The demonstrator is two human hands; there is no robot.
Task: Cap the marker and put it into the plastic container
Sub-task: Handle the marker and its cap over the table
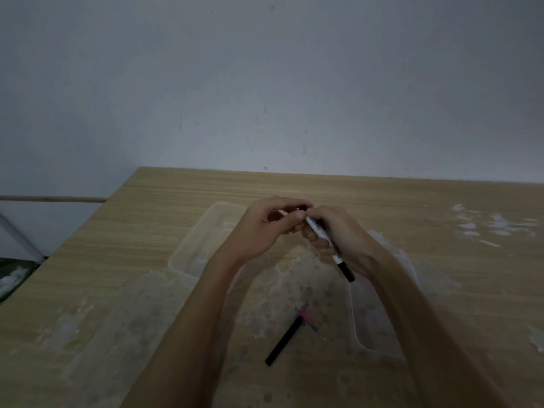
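The right hand (338, 234) clamps the marker (326, 244), long axis slanting down-right; left hand's (262, 228) fingers (294, 206) pinch at its upper end, cap hidden.

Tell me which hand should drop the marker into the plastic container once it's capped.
Right, probably. The right hand grips the marker along its barrel, while the left hand only meets its upper end. A clear plastic container lies just under the right forearm.

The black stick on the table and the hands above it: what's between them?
In the head view, only bare, stained table lies between the black stick and the left hand and right hand.
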